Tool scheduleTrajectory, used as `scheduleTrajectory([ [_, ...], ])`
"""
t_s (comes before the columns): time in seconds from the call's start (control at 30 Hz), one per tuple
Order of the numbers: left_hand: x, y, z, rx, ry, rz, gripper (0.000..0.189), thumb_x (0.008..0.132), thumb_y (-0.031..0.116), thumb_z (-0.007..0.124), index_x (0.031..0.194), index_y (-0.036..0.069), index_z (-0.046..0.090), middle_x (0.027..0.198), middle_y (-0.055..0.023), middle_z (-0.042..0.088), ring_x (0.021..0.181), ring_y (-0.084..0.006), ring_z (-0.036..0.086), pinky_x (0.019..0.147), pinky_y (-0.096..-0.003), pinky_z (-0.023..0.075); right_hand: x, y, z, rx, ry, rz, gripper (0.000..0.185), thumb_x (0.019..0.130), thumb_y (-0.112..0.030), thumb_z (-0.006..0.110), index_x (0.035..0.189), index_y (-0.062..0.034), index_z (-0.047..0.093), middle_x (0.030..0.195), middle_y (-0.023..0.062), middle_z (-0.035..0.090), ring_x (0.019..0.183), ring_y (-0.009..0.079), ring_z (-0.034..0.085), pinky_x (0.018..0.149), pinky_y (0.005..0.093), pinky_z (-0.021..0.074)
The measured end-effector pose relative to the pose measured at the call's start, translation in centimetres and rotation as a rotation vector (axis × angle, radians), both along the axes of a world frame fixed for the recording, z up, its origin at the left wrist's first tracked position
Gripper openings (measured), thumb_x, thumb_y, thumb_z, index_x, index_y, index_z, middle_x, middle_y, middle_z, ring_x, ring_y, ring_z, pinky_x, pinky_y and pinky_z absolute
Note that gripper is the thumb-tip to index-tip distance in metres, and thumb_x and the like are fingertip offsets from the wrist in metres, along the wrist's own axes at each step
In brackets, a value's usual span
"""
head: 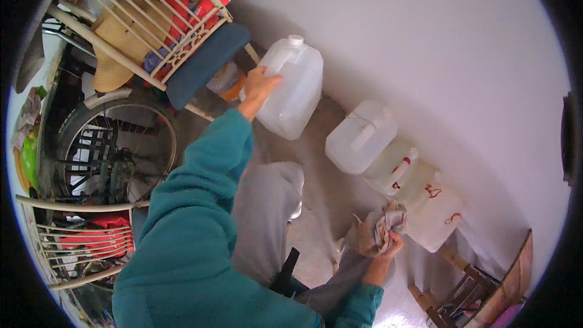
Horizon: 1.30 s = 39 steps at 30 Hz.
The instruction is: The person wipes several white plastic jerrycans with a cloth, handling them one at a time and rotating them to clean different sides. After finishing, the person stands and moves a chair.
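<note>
My left hand (260,89) is on the side of a large translucent plastic jug (296,91) with a white screw cap, its fingers just below the moulded handle. I cannot tell whether the jug's base touches the floor. Lower right, my right hand (389,247) clutches a crumpled, stained cloth (388,228). Beyond that cloth, a row of similar jugs runs along the wall. The nearest to the held one is a whitish jug (360,139) with a thin tie around it. A yellowish jug (391,168) with red string on its handle follows, then a cloudy jug (432,218).
A pale chair (200,68) with a blue seat holds a straw hat (114,45) and red items. Behind my left arm are a bicycle wheel (120,146) and another slatted chair (86,241). Wooden furniture (469,278) stands lower right. A white wall (423,45) borders the jugs.
</note>
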State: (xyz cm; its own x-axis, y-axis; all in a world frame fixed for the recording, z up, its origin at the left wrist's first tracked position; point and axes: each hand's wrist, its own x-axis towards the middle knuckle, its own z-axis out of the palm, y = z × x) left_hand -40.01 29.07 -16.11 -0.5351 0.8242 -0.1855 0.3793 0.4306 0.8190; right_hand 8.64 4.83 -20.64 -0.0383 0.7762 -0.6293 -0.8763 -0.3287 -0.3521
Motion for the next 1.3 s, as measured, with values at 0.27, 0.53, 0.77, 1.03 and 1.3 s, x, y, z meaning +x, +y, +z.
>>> scheduleTrajectory([
  [0.27,5.2,-11.3,21.5,0.306,-0.215,-0.182,0.031,0.074,0.024,0.071,0.09,-0.001,0.062,0.074,-0.0046,0.062,0.062,-0.0097,0.056,0.056,-0.0243,0.0439,-4.0,0.8,5.6,0.294,-0.09,0.002,0.06,0.082,-0.029,0.057,0.134,-0.0065,0.037,0.126,0.0133,0.05,0.11,0.0309,0.052,0.094,0.0433,0.0435],
  [0.53,13.3,-20.4,30.8,0.451,-0.22,-0.422,0.035,0.074,0.027,0.071,0.091,-0.002,0.061,0.075,-0.0062,0.064,0.062,-0.0106,0.057,0.055,-0.026,0.0446,-4.3,-0.9,25.4,0.513,-0.545,-0.314,0.05,0.094,-0.033,0.044,0.134,-0.0037,0.038,0.132,0.0092,0.045,0.118,0.0259,0.046,0.099,0.0359,0.0367],
  [0.77,22.2,-26.1,28.2,0.493,-0.115,-0.55,0.042,0.073,0.035,0.071,0.089,-0.002,0.06,0.074,-0.0139,0.061,0.069,-0.019,0.06,0.061,-0.0342,0.0452,-10.7,-1.1,33.3,0.947,-2.045,-0.143,0.04,0.088,-0.016,0.047,0.125,0.0004,0.051,0.129,0.0148,0.05,0.119,0.0287,0.046,0.101,0.0336,0.0315],
  [1.03,23.4,-26.1,28.3,0.553,-0.11,-0.576,0.045,0.067,0.037,0.072,0.082,-0.003,0.06,0.075,-0.0181,0.062,0.072,-0.0315,0.062,0.063,-0.0383,0.0462,-13.0,-8.4,27.9,1.029,-1.785,-0.1,0.041,0.088,-0.017,0.046,0.123,0.004,0.051,0.124,0.0205,0.053,0.119,0.0378,0.046,0.103,0.0435,0.0307],
  [1.3,23.3,-27.3,29.2,0.673,-0.104,-0.483,0.042,0.07,0.035,0.067,0.086,-0.002,0.057,0.068,-0.0181,0.06,0.062,-0.0319,0.06,0.057,-0.0414,0.0439,-13.7,-3.8,33.1,0.736,-1.454,-0.073,0.041,0.089,-0.011,0.045,0.128,0.0033,0.047,0.122,0.0152,0.054,0.113,0.0227,0.05,0.093,0.0319,0.0402],
])
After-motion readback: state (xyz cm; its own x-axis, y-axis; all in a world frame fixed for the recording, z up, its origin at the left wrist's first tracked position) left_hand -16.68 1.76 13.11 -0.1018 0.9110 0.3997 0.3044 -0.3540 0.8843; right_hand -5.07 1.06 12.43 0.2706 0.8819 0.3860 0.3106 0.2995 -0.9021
